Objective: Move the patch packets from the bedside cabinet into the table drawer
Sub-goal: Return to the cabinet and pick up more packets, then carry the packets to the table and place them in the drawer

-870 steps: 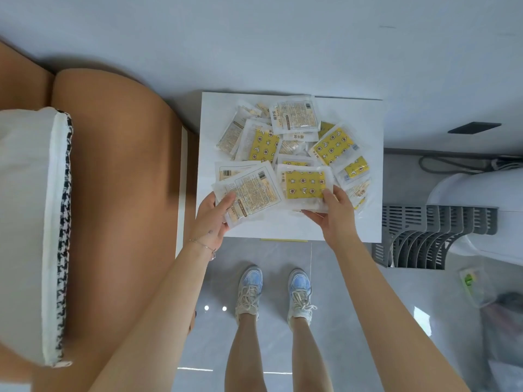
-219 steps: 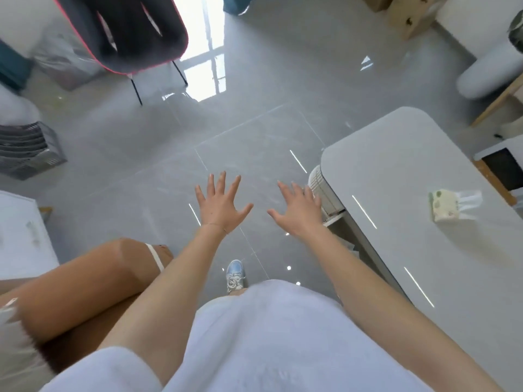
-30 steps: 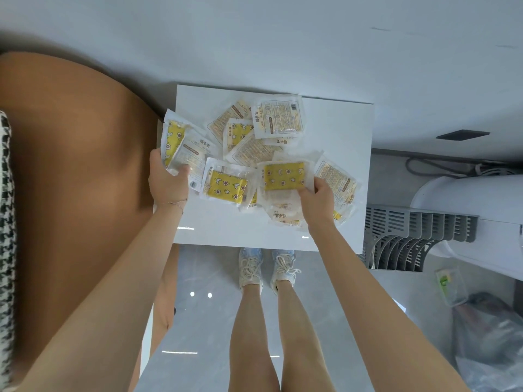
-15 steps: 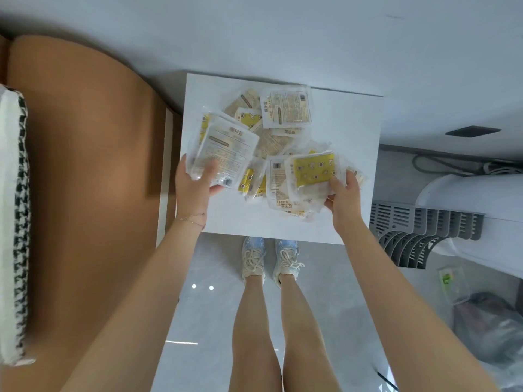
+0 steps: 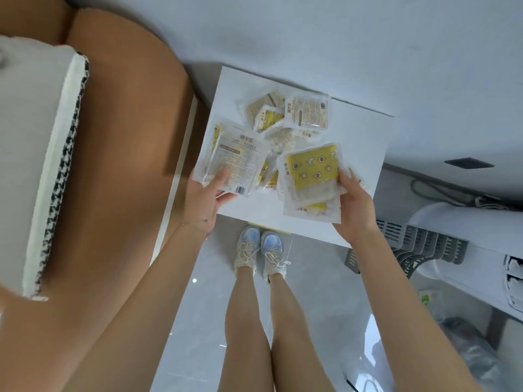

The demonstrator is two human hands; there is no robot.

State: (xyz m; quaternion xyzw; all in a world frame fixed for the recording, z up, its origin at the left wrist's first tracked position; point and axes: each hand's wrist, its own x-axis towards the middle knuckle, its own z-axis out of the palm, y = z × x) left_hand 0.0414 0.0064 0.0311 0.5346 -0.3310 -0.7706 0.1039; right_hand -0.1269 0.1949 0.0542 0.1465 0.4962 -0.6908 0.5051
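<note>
The patch packets [image 5: 307,111] are flat, clear-edged plastic sachets. Some show a yellow face printed with small stars and moons; others show a pale back covered in fine text. They all lie or hang over the white top of the bedside cabinet [image 5: 365,137].

My left hand [image 5: 203,199] grips a small bundle at the cabinet's left edge, with my thumb pressed on a white packet [image 5: 237,162]. That packet carries printed lines and a barcode at its near corner, and a yellow one peeks out behind it.

My right hand [image 5: 355,207] pinches a thicker stack from its right side, over the near edge. A yellow packet [image 5: 311,168] lies on top of the stack.

A few loose packets overlap in a heap toward the far edge, and more lie between my two handfuls.

Brown padded furniture [image 5: 127,137] stands against the cabinet's left side, with a white cushion [image 5: 36,154] on it edged in a black-and-white check. My shoes [image 5: 260,250] stand on the grey floor below the near edge. A grey slatted rack [image 5: 418,250] stands to the right.
</note>
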